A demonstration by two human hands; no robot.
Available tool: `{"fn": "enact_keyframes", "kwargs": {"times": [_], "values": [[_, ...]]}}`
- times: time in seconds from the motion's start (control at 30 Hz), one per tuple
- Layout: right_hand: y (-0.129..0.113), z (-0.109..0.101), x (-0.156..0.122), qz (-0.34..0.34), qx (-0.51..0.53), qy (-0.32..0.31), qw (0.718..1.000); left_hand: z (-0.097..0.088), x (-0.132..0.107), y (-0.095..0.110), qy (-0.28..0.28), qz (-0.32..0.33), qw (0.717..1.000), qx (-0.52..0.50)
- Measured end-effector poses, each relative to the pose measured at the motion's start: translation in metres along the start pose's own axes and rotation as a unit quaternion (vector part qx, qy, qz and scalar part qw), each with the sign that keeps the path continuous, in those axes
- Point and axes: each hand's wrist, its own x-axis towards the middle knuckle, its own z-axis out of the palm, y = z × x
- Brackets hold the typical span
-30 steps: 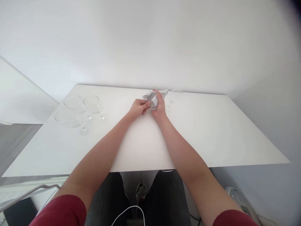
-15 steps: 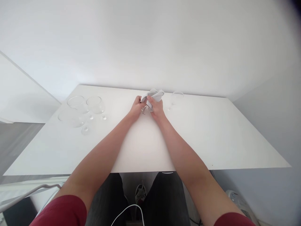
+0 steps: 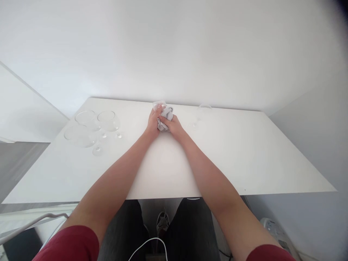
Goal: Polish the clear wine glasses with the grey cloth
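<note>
Near the back of the white table (image 3: 174, 159), my left hand (image 3: 153, 124) is closed around a clear wine glass (image 3: 159, 104). Part of the glass shows above the fingers; the rest is covered by hands and cloth. My right hand (image 3: 174, 125) grips a light grey cloth (image 3: 165, 115), bunched and pressed against the glass. To the left stand three clear stemmed glasses: one at the front (image 3: 81, 137), one behind it (image 3: 88, 117) and one to the right (image 3: 110, 122). Another faint glass (image 3: 204, 107) stands right of my hands.
A white wall (image 3: 174, 54) rises behind the table's back edge. White cables (image 3: 148, 240) hang below the front edge, near my legs. A pale device (image 3: 274, 230) is on the floor at the lower right.
Both hands have shifted a little left with the glass and cloth. The glass has turned in them, and the cloth is bunched more tightly. The standing glasses stay in place.
</note>
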Motion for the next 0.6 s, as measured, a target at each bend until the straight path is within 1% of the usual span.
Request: {"fn": "enact_keyframes", "kwargs": {"times": [0.1, 0.17, 0.23, 0.3, 0.33, 0.37, 0.4, 0.47, 0.53, 0.57, 0.6], "values": [[0.0, 0.0, -0.003, 0.036, 0.05, -0.055, 0.997, -0.001, -0.002, 0.004, -0.039, 0.008, 0.999, 0.009], [0.0, 0.003, -0.004, 0.03, 0.024, -0.065, 0.997, -0.001, -0.004, 0.007, -0.036, 0.021, 0.999, 0.03], [0.001, 0.006, -0.004, -0.009, -0.063, -0.025, 0.998, -0.002, -0.005, 0.01, -0.005, 0.05, 0.997, 0.058], [0.003, 0.01, -0.004, -0.064, -0.158, 0.04, 0.985, -0.002, -0.005, 0.011, 0.033, 0.08, 0.993, 0.081], [0.003, 0.011, -0.004, -0.083, -0.184, 0.065, 0.977, -0.002, -0.005, 0.011, 0.045, 0.088, 0.991, 0.086], [0.003, 0.011, -0.004, -0.09, -0.186, 0.074, 0.976, -0.003, -0.005, 0.011, 0.049, 0.089, 0.991, 0.087], [0.002, 0.011, -0.004, -0.083, -0.165, 0.06, 0.981, -0.003, -0.004, 0.01, 0.046, 0.081, 0.992, 0.082], [0.001, 0.009, -0.004, -0.034, -0.077, -0.004, 0.996, -0.004, -0.003, 0.01, 0.024, 0.048, 0.996, 0.069], [0.0, 0.008, -0.004, 0.016, 0.004, -0.066, 0.998, -0.003, -0.003, 0.01, 0.005, 0.013, 0.998, 0.062], [0.0, 0.009, -0.004, 0.025, 0.016, -0.076, 0.997, -0.003, -0.004, 0.011, 0.001, 0.004, 0.998, 0.064], [0.001, 0.01, -0.004, 0.021, 0.002, -0.065, 0.998, -0.002, -0.004, 0.012, 0.003, 0.004, 0.998, 0.066]]}}
